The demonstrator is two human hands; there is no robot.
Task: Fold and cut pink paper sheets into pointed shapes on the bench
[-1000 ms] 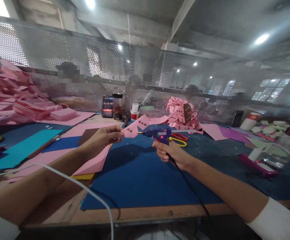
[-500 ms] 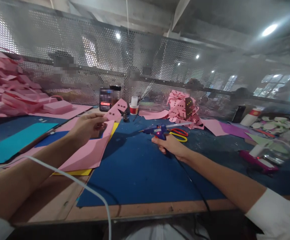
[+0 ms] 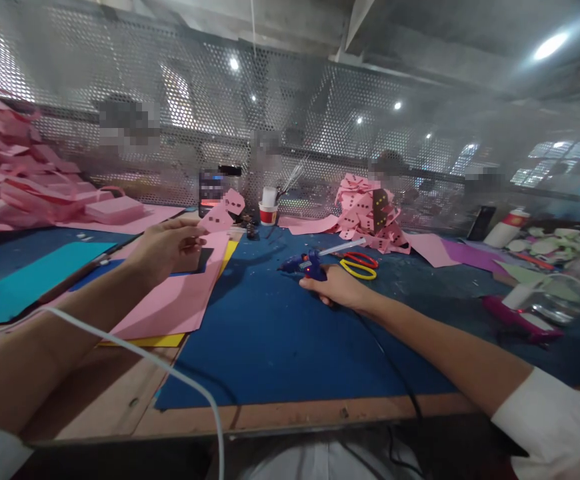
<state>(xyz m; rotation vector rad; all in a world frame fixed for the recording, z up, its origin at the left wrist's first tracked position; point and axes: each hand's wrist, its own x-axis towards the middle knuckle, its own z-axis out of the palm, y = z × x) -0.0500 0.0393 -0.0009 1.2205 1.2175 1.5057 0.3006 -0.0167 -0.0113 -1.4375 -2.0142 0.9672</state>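
Between its fingertips my left hand [image 3: 163, 248] pinches a pink paper piece [image 3: 223, 210] with small dark squares on it. Pink sheets [image 3: 170, 303] lie under that hand, over yellow paper. My right hand [image 3: 337, 287] is wrapped around a blue hot glue gun [image 3: 303, 264], its nozzle pointing left and a clear glue stick [image 3: 343, 247] sticking out of the back. Scissors [image 3: 360, 265] with red and yellow handles lie just behind the right hand. A heap of pink dotted pieces [image 3: 365, 213] stands beyond them.
Pink paper strips [image 3: 15, 173] are piled at left, near a teal sheet [image 3: 40, 280]. A phone [image 3: 211, 190] and a red-and-white cup [image 3: 269, 212] stand by the perforated screen. A magenta glue gun [image 3: 523, 320] rests at right. A white cable [image 3: 170, 370] crosses in front.
My left hand has shifted slightly left with the pink piece, which is now turned differently. The glue gun has tilted, its glue stick rising more steeply and its nozzle a little lower.
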